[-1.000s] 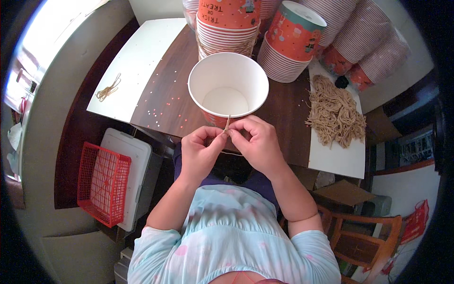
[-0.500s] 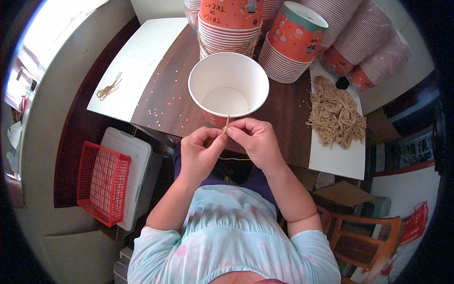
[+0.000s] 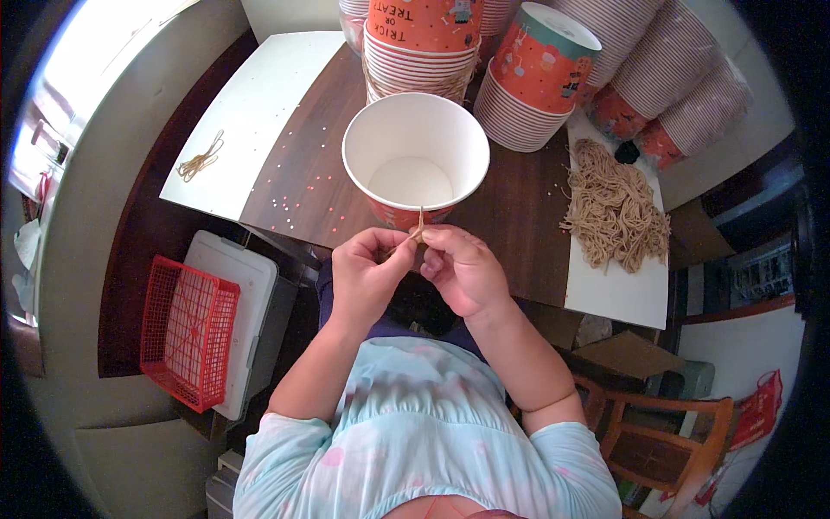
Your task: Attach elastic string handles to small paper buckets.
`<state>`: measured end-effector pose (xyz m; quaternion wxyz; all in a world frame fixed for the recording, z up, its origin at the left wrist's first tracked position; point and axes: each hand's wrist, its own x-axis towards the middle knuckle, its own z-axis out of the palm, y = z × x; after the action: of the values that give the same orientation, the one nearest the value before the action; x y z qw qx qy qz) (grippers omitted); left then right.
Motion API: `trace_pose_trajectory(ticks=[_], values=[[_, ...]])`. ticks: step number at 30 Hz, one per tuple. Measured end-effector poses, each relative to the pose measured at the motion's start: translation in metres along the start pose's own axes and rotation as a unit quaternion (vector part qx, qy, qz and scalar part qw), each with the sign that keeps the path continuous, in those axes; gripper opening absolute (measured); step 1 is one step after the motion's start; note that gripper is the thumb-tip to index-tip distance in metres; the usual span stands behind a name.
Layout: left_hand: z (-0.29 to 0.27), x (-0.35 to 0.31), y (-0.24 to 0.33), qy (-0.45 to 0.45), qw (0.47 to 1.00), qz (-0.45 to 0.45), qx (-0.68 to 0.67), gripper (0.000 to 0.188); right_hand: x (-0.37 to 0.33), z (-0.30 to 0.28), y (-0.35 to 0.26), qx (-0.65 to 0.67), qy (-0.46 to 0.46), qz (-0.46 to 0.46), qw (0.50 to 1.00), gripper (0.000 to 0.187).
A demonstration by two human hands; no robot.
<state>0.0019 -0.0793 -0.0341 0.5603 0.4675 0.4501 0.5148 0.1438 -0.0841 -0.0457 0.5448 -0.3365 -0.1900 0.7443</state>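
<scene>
A thin tan cord (image 3: pixel 421 220) is pinched between my fingertips, its short end pointing up in front of the bucket. My left hand (image 3: pixel 370 270) is closed on it with thumb and forefinger. My right hand (image 3: pixel 467 270) pinches the same cord, its other fingers curled loosely below. Just beyond my hands stands a paper bucket (image 3: pixel 354 173), white inside and orange outside, with nothing in it. The rest of the cord is mostly hidden by my fingers.
Behind stand stacked orange paper buckets (image 3: pixel 419 60) and another stack (image 3: pixel 540 78) topped by an upturned one. A heap of tan cord (image 3: pixel 616 208) lies at right, a small bundle (image 3: pixel 201 156) at left. A red basket (image 3: pixel 188 333) and wooden chair (image 3: pixel 666 432) flank me.
My right hand has turned, its lower fingers now curled into view. The pale cord loop that hung below my hands no longer shows. The bucket sits very slightly further left.
</scene>
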Motion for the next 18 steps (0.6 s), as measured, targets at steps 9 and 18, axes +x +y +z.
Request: trace_pose_trajectory(ticks=[9, 18], values=[[0.000, 0.000, -0.003, -0.033, 0.999, 0.014, 0.005, 0.014, 0.009, 0.001, 0.007, 0.063, 0.029, 0.037, 0.997, 0.012], [0.005, 0.003, -0.010, 0.037, 0.923, 0.331, 0.190, 0.021, 0.002, 0.010, 0.003, -0.005, 0.048, -0.027, 0.998, 0.010]])
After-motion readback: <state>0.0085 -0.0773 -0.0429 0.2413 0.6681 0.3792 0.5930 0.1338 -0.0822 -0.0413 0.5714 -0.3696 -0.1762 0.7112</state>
